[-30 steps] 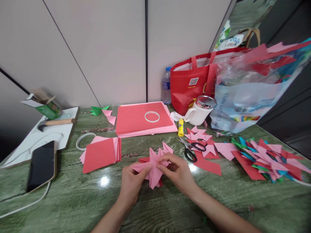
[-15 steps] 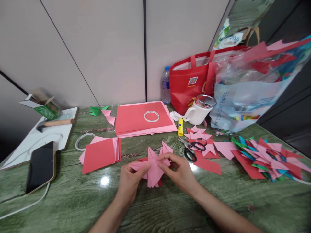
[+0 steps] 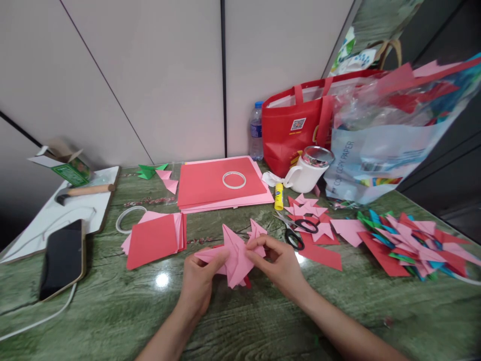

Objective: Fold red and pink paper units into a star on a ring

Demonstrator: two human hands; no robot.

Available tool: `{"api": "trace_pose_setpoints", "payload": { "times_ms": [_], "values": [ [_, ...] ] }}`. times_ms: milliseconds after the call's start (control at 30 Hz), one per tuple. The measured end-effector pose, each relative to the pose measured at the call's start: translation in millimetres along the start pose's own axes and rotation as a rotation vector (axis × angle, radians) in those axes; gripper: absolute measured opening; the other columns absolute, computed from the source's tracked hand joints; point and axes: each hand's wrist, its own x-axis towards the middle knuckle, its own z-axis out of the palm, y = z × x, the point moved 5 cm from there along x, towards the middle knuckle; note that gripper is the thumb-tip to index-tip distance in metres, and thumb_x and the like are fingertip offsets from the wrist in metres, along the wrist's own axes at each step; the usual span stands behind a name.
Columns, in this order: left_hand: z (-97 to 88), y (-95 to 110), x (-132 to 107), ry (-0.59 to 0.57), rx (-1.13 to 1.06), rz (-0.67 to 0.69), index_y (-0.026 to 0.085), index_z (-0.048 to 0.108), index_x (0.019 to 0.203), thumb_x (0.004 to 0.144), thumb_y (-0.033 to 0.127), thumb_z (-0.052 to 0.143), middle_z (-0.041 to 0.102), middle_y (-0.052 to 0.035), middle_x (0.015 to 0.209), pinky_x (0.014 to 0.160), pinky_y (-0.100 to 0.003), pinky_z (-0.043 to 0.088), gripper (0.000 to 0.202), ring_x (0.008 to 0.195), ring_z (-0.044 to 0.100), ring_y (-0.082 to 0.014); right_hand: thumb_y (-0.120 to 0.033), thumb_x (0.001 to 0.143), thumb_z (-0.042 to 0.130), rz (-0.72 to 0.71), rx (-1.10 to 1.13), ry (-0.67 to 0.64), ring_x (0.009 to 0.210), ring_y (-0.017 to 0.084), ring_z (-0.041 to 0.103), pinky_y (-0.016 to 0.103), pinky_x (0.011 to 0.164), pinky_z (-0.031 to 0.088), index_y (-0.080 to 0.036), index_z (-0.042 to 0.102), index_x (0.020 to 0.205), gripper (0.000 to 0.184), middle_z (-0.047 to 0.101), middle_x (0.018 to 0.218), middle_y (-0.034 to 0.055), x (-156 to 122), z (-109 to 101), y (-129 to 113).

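A pink folded paper star [image 3: 236, 253] with pointed tips is held just above the green marble table [image 3: 112, 311], near its front middle. My left hand [image 3: 201, 283] pinches its left tip between thumb and fingers. My right hand [image 3: 280, 265] grips its right side, fingers curled onto the folds. A bit of red paper shows under the star. Black-handled scissors [image 3: 295, 230] lie just right of my right hand.
Red and pink square sheets [image 3: 154, 238] lie to the left, a larger red stack with a tape ring [image 3: 235, 179] behind. A phone [image 3: 63, 258], glue stick [image 3: 278, 196], white mug [image 3: 310, 170], red bag [image 3: 296, 128], plastic paper bag [image 3: 383, 145] and several folded stars [image 3: 409, 245] stand around.
Both hands have turned the pink star slightly, its upper tip leaning more to the left. The view has shifted a little; nothing else on the table moved.
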Motion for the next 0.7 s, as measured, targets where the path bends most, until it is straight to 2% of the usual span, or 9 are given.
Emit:
{"api": "trace_pose_setpoints", "payload": {
  "times_ms": [267,333,433,500,600,700],
  "values": [
    [5.5,-1,-3,-0.029,0.005,-0.017,0.011,0.071,0.064,0.059,0.025,0.077,0.069,-0.0043,0.064,0.058,-0.022,0.046,0.017,0.059,0.058,-0.0131,-0.026,0.068,0.069,0.042,0.088,0.041,0.062,0.013,0.054,0.023,0.055,0.042,-0.019,0.058,0.075,0.015,0.060,0.068,0.0003,-1,-2,6],
    [6.3,-2,-4,-0.033,0.019,-0.016,0.010,0.070,0.063,0.059,0.026,0.077,0.068,-0.0045,0.062,0.057,-0.023,0.046,0.017,0.058,0.058,-0.0135,-0.025,0.067,0.070,0.074,0.182,0.044,0.061,0.013,0.055,0.023,0.055,0.043,-0.021,0.052,0.087,0.027,0.060,0.070,-0.0015,-1,-1,7],
    [7.7,-2,-5,-0.052,0.025,-0.015,0.010,0.071,0.064,0.060,0.026,0.076,0.069,-0.0056,0.064,0.058,-0.024,0.047,0.018,0.060,0.060,-0.0149,-0.022,0.066,0.071,0.142,0.318,0.041,0.065,0.014,0.059,0.025,0.061,0.047,-0.024,0.039,0.111,0.056,0.064,0.078,-0.0014,-1,0,9],
    [9.1,-2,-5,-0.066,0.017,-0.015,0.011,0.071,0.066,0.061,0.026,0.076,0.069,-0.0055,0.065,0.059,-0.024,0.048,0.017,0.061,0.060,-0.0151,-0.022,0.065,0.072,0.187,0.344,0.019,0.067,0.014,0.059,0.026,0.064,0.047,-0.023,0.038,0.118,0.063,0.065,0.079,-0.0008,0,0,10],
    [11.7,-1,-6,-0.081,0.011,-0.013,0.011,0.070,0.063,0.061,0.026,0.076,0.069,-0.0045,0.062,0.058,-0.023,0.047,0.015,0.058,0.058,-0.0135,-0.025,0.064,0.072,0.252,0.298,-0.029,0.066,0.013,0.056,0.024,0.062,0.045,-0.017,0.056,0.101,0.041,0.063,0.073,-0.0008,1,1,14],
    [14.1,-1,-7,-0.095,0.021,-0.015,0.011,0.069,0.059,0.063,0.025,0.075,0.067,-0.0036,0.059,0.055,-0.022,0.046,0.015,0.054,0.056,-0.0121,-0.028,0.063,0.073,0.280,0.283,-0.037,0.066,0.012,0.054,0.023,0.061,0.043,-0.015,0.064,0.082,0.025,0.062,0.072,-0.0002,2,1,18]
  ]
}}
